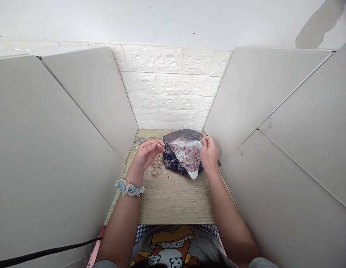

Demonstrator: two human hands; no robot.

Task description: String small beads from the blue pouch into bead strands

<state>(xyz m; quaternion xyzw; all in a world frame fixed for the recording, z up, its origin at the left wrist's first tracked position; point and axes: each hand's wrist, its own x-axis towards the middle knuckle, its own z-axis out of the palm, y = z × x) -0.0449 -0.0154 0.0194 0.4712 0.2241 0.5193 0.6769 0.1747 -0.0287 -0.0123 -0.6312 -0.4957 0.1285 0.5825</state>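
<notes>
**Bead pouch (184, 154) pinched at its top edge on the bench (175, 201)**

We looked down into a narrow booth, with pale grey partition panels (63, 149) on both sides and a white faux-brick wall (167, 85) across the far end. The wood-grain bench ran between them, and the cartoon print of a T-shirt (170, 242) showed at its near edge. A black cable (44, 254) crossed the lower left corner.

The pouch lay toward the far end of the bench, between our hands. Its long axis ran almost level from side to side, with a grey band along the top edge facing the wall and its lowest corner pointing toward us, slightly right. Navy patterned fabric covered its left part, and a clear panel showed pink and white beads inside.

The fingers (203, 138) of our right hand (209, 154) were together, clamped on the top edge at the right end. The curled fingers (158, 146) of our left hand (147, 155) reached the left side of the pouch, but we could not tell whether they gripped it. Bead bracelets (157, 165) lay just beside the pouch, and a blue scrunchie (129, 188) circled our left wrist.
</notes>
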